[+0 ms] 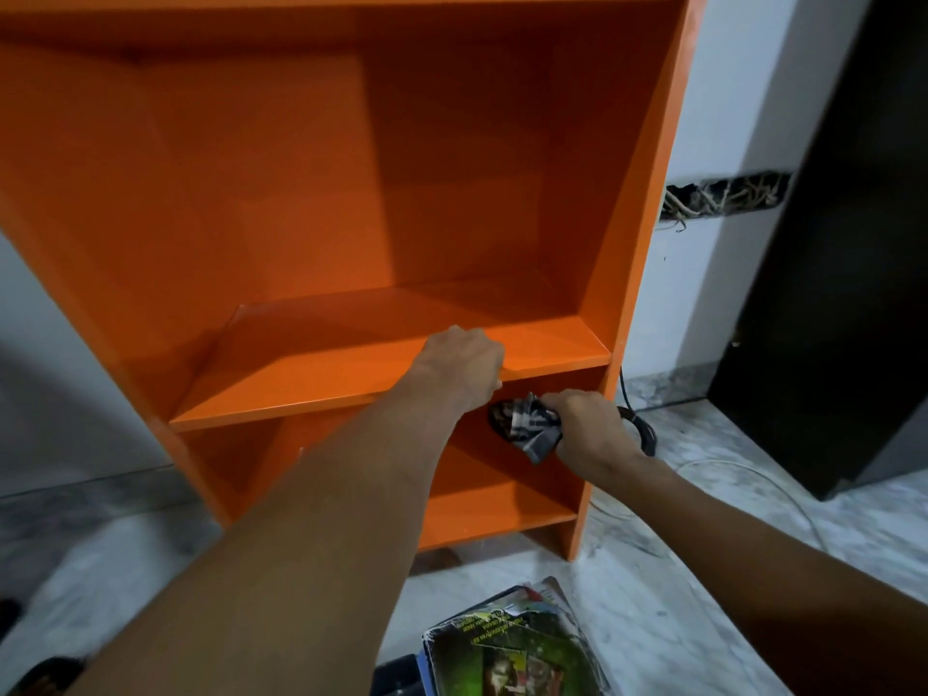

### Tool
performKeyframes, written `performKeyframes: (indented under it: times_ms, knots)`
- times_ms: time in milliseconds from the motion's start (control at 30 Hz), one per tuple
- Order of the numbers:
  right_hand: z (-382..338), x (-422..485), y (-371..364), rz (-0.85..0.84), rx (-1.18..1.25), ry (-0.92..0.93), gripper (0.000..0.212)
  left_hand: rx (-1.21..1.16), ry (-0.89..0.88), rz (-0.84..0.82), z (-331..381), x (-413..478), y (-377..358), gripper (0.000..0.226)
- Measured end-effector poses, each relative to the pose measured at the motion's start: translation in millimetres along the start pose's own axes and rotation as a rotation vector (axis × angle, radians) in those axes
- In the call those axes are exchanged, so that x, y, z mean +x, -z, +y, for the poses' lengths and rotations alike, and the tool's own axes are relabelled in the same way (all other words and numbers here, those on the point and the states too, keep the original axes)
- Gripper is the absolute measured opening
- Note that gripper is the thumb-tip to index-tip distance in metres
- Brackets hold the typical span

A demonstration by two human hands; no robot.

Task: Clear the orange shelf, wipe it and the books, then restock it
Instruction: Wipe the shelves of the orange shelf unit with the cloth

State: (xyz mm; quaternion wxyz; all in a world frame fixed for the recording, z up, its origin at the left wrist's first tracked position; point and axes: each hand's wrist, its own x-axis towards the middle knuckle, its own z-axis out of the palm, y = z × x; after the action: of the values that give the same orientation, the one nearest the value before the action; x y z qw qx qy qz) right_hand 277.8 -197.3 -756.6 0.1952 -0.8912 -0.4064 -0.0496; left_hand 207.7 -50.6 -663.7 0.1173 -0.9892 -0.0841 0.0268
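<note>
1 stack of glossy books (512, 645), nearest, on grey marble floor (678, 620). 1 dark checked cloth (527, 427), bunched in the closed grip of the right hand (587, 424), inside the lower compartment. Grip of the left hand (462, 364) clasps the middle board's front edge on 1 orange wooden shelf unit (351, 193), against a white wall (703, 293).

Left hand (459, 361), right hand (585, 424) outstretched (both gripping).

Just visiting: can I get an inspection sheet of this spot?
Surface: pale marble floor.
Job's things: orange shelf, visible compartments bare; books piled on floor; dark patterned cloth in lower compartment.
Clutter: dark blurred object, lower left.
Grippers: left hand grips middle board's front edge; right hand holds the cloth.
Cables: black cable beside shelf; white cable on floor.
Surroundings: white wall, opening with loose wires, dark panel at right.
</note>
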Motion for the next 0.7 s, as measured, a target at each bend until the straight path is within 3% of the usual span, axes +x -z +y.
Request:
performKeyframes:
  times_ms: [100,233,333,467,567,700]
  knots:
    - [-3.4,-3.1,11.2,0.046,0.177,-0.068,0.021,0.026,0.008,0.011,-5.7,-4.6,-8.5,0.038]
    - [-11.6,-6.0,29.9,0.024,0.273,-0.094,0.015,-0.032,0.003,-0.059,-10.9,-20.7,-31.0,0.095]
    - [-23.7,-1.5,39.6,-0.019,0.301,-0.084,0.013,-0.135,-0.023,0.029,-10.5,-39.2,-43.7,0.106]
    - [-42.6,4.7,40.1,-0.067,0.295,-0.031,0.014,-0.261,0.059,0.303,-9.7,-59.1,-66.5,0.062]
    - [-50.6,6.6,30.3,-0.103,0.294,-0.021,0.021,-0.419,0.099,0.336,-16.1,-63.7,-80.0,0.028]
    - [-53.9,8.2,7.3,-0.149,0.231,-0.028,0.020,-0.607,0.142,0.370,-21.3,-62.5,-103.8,0.005]
